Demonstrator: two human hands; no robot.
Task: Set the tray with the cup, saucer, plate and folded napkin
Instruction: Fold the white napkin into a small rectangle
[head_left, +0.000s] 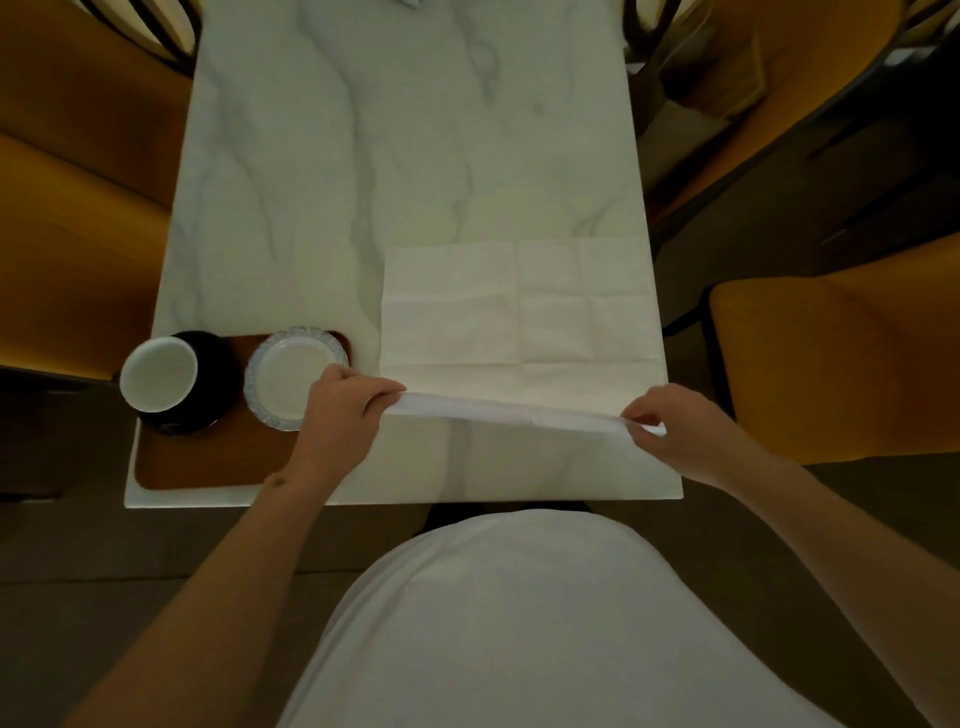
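A large white paper napkin (519, 306) lies spread open on the marble table, right of centre. Its near edge is lifted off the table. My left hand (345, 410) pinches the near left corner and my right hand (685, 431) pinches the near right corner. At the table's near left corner sits a brown wooden tray (208, 462). On the tray stand a black cup with a white inside (161, 379), resting on a dark saucer (192, 423), and a small white plate with a blue scalloped rim (291, 379). My left hand overlaps the plate's right edge.
The white marble table (405, 156) reaches far ahead of me. Mustard-yellow chairs stand on the left (67, 234) and the right (841, 358). My white shirt fills the lower view, close to the table's near edge.
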